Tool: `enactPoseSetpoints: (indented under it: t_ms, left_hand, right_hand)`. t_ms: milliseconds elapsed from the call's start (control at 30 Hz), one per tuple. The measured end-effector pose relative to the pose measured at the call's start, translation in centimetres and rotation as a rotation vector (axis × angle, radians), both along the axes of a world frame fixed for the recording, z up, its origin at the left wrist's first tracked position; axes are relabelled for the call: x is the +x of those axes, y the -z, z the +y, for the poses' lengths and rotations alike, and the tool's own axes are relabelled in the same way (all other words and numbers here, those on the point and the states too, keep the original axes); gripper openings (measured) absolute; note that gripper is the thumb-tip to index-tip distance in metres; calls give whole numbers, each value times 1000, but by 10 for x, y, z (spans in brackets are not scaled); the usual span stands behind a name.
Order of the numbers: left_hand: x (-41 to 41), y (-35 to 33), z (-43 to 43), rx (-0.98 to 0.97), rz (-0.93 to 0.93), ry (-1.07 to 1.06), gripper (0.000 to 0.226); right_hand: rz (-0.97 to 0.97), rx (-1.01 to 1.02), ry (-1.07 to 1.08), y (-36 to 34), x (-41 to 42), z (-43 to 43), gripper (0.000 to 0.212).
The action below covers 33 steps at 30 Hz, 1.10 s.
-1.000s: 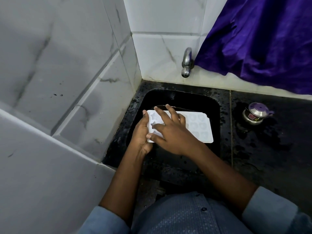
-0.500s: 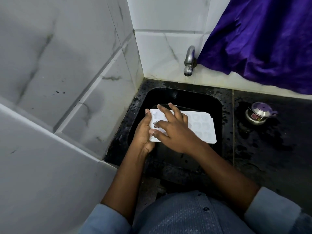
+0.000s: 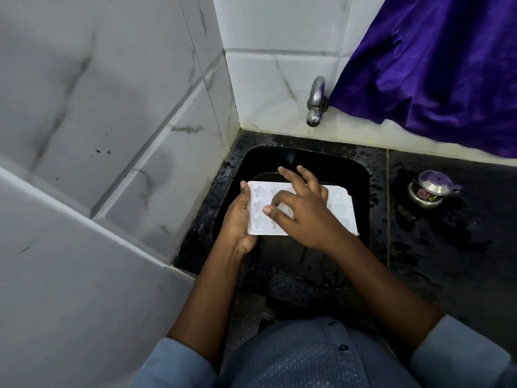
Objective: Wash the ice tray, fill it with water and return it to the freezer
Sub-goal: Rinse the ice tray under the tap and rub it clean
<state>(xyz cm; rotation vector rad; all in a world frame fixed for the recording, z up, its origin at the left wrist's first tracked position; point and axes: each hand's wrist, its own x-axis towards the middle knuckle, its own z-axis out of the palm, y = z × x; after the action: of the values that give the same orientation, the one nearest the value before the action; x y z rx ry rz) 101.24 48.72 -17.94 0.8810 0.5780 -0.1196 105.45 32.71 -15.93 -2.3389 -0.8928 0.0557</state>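
Grey tiled walls (image 3: 112, 135) close in tight on one side of a small black sink (image 3: 361, 175) set in a wet black counter (image 3: 447, 247). Behind the sink a silver tap (image 3: 316, 102) sticks out of the wall, with a purple cloth (image 3: 433, 65) hanging beside the tap. Over the sink sits the white ice tray (image 3: 342, 208), held flat, with star shapes in its cups. The left hand (image 3: 237, 219) grips the tray's end nearest the grey walls. The right hand (image 3: 305, 211) lies on top of it, fingers spread wide. A small steel pot (image 3: 428, 191) with a purple lid stands on the counter, well away from the sink. I cannot tell if the tray holds water.
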Motion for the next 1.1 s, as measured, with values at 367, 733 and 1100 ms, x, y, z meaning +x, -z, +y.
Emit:
enactPoseSetpoints:
  t_ms: [367, 733, 1100]
  left_hand:
    - [2, 0, 1, 4, -6, 23, 86]
    - [-2, 1, 0, -20, -18, 59, 90]
    - [-7, 4, 3, -5, -20, 55, 88]
  right_hand:
    - [-21, -228, 2, 4, -2, -9, 60]
    - [-61, -133, 7, -1, -6, -11, 56]
    - [-43, -181, -12, 2, -9, -10, 58]
